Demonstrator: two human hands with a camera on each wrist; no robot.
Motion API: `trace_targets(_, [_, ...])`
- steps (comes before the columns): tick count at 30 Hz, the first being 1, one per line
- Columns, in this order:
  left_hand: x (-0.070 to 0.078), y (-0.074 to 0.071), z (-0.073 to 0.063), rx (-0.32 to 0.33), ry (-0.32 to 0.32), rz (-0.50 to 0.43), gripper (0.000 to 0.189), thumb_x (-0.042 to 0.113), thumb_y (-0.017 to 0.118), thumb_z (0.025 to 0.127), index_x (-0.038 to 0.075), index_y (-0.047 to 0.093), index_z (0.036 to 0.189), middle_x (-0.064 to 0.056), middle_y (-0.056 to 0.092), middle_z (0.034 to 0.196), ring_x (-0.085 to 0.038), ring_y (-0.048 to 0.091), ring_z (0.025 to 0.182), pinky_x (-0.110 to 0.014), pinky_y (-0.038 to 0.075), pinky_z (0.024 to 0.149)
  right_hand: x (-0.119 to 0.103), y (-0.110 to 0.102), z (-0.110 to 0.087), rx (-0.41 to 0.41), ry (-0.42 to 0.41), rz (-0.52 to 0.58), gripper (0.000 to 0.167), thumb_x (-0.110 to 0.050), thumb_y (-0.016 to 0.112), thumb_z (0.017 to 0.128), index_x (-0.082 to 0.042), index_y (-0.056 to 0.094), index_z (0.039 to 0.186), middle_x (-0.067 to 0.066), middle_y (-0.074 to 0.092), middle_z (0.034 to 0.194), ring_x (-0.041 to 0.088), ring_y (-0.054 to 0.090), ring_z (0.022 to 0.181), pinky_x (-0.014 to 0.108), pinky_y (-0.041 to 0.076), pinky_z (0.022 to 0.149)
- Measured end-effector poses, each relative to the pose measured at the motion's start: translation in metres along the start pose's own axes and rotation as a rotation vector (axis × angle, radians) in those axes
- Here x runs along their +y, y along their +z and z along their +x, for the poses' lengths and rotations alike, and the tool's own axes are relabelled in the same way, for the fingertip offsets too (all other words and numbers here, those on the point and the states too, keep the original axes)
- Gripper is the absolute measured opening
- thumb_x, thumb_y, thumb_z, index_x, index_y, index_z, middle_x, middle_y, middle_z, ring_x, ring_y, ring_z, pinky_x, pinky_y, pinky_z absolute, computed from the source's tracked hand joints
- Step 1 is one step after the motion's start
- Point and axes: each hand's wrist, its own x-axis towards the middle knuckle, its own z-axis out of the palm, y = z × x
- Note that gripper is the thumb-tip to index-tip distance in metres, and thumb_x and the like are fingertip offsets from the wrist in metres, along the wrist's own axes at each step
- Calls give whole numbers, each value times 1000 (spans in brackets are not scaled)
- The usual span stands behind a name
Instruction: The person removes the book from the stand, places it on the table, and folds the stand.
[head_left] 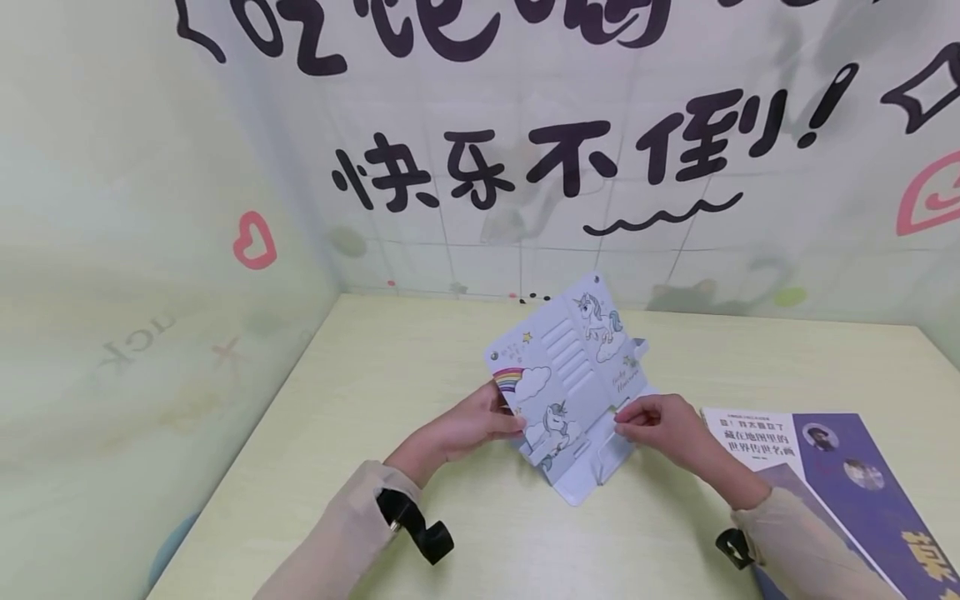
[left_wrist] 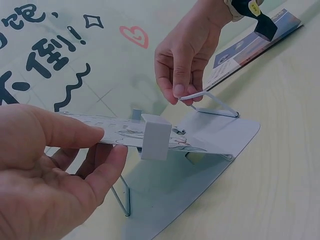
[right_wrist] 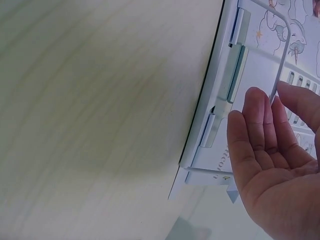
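A white folding book stand (head_left: 543, 379) printed with unicorns and a rainbow is tilted above the table, its back panel raised from the base plate (left_wrist: 175, 185). My left hand (head_left: 480, 417) pinches the panel's left edge between thumb and fingers, as the left wrist view shows up close (left_wrist: 60, 165). On the other side, my right hand (head_left: 663, 425) pinches a thin white wire loop (left_wrist: 215, 95) hinged on the stand's base. In the right wrist view that wire loop (right_wrist: 286, 47) runs between thumb and fingertips. A second wire (left_wrist: 122, 197) sits below my left fingers.
Two overlapping books (head_left: 847, 467) with purple and white covers lie at the right, partly beneath my right forearm. Behind the pale wood-grain table (head_left: 360, 350) hangs a printed backdrop (head_left: 465, 225) with black characters. Dark camera mounts are strapped to both wrists.
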Motion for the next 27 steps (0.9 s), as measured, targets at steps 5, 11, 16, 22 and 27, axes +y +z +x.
trace_targets(5, [1,2,-1,0,13,-11,54,-8,47,88,5,31,138,-19,52,123,-29,55,106,-35,45,92,0,0,0,7,0,-3,15,-9,71,79,3,66,86,3,63,73,16,56,67,22,48,55])
trace_targets(11, [-1,5,-2,6,16,-37,55,-9,49,88,6,31,138,-20,53,121,-28,56,104,-35,46,90,-1,0,0,18,-11,-15,14,-8,70,79,4,67,86,4,63,74,16,57,67,22,48,55])
trace_targets(16, [-5,10,-4,4,33,-50,54,-10,51,85,5,35,135,-19,55,119,-27,57,102,-35,47,89,-2,-2,1,29,-21,-39,12,-7,69,79,3,67,86,4,64,74,16,58,68,22,48,55])
trace_targets(22, [-8,16,-7,-6,48,-63,53,-10,53,84,3,38,133,-19,56,118,-25,58,101,-34,47,88,-4,-4,4,18,-6,-41,13,-5,69,79,5,67,87,5,64,75,15,57,68,22,49,56])
trace_targets(27, [-10,23,-8,-22,47,-56,49,-10,55,83,1,41,129,-20,57,117,-23,58,98,-32,48,86,-5,-7,5,12,-2,-51,16,-6,68,80,7,66,89,6,64,77,15,58,70,22,49,57])
